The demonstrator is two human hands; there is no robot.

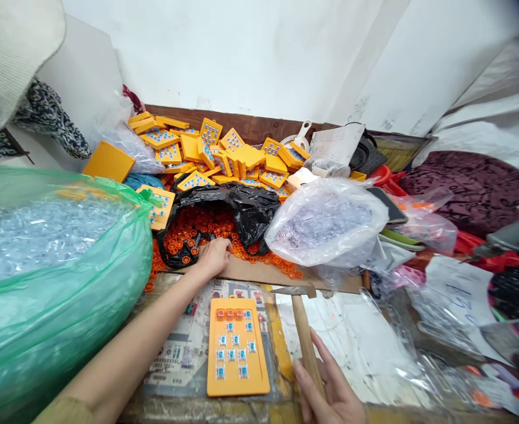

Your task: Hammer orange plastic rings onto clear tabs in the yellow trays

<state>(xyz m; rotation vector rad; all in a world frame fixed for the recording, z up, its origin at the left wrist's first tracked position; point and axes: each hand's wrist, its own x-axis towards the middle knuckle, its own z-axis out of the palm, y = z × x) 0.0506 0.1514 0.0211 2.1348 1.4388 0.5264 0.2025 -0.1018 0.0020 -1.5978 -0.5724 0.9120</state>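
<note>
My right hand (325, 383) is closed round the wooden handle of a hammer (306, 335), whose narrow metal head points left. To its left a flat yellow-orange plastic board (237, 377) lies face up, set with several small clear-and-blue switches. Three orange caps (229, 314) sit along its top row. My left hand (215, 257) reaches to the mouth of a black plastic bag (257, 212), among loose orange round caps (201, 221). Its fingers are curled in, and whatever they hold is hidden.
Behind the bag similar yellow boards (241, 156) are heaped against the wall. A green bag (122, 282) of clear pieces bulges at the left; a white bag (330, 221) of clear pieces stands right of centre. A phone (387, 205) and plastic scraps (445, 335) crowd the right side.
</note>
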